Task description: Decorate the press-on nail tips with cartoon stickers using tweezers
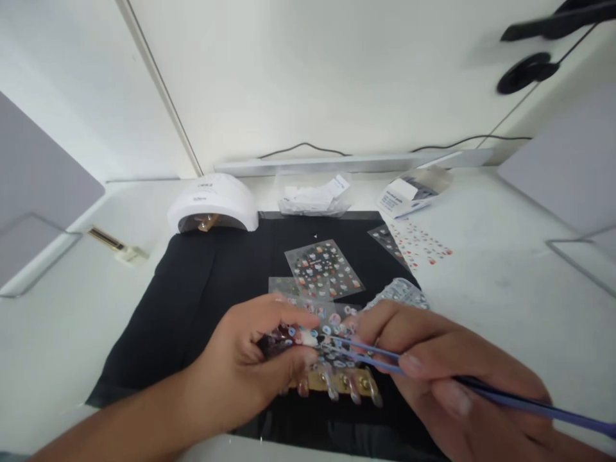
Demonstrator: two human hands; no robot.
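My left hand (262, 356) is closed in a pinch, with a small whitish nail tip (309, 337) between thumb and index finger. My right hand (447, 372) grips long purple tweezers (385, 362), whose points meet at the nail tip's dark end. Just behind and under the fingers is a clear sticker sheet (335, 319) with small round pictures; the right fingers touch its edge or lie very close to it. Below, a gold-coloured strip (317, 380) carries several glossy false nails (353, 387). Fingers partly hide the strip and the sheet.
A black mat (202, 301) covers the middle of the white table. Toward the back are a white nail lamp (214, 196), a clear bag (312, 199) and an alcohol-pad box (409, 192). More sticker sheets (325, 269) and a clear case (399, 292) lie beyond my hands.
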